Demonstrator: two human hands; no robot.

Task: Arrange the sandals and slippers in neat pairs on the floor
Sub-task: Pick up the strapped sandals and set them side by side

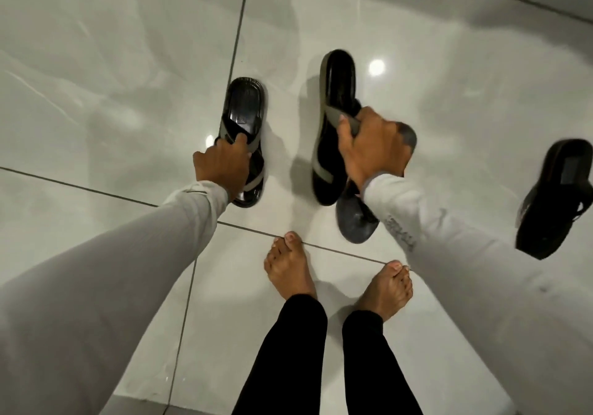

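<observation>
Head view. Left hand (221,164): fingers hooked under the strap of a black sandal (245,116) lying flat on the tiled floor (96,93). Right hand (372,148): clamped on the strap of the matching sandal (335,93), tilted on edge. Grey flip-flop (356,222) beneath it. Dark slipper (555,196) at far right. Bare feet (288,270) near.

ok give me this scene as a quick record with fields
left hand: gripping strap of left sandal, flat on floor
right hand: holding strap of right sandal, tilted on its edge
grey flip-flop: on floor, partly under right sandal
dark slipper: far right, apart from the others
feet: bare, near a tile joint
</observation>
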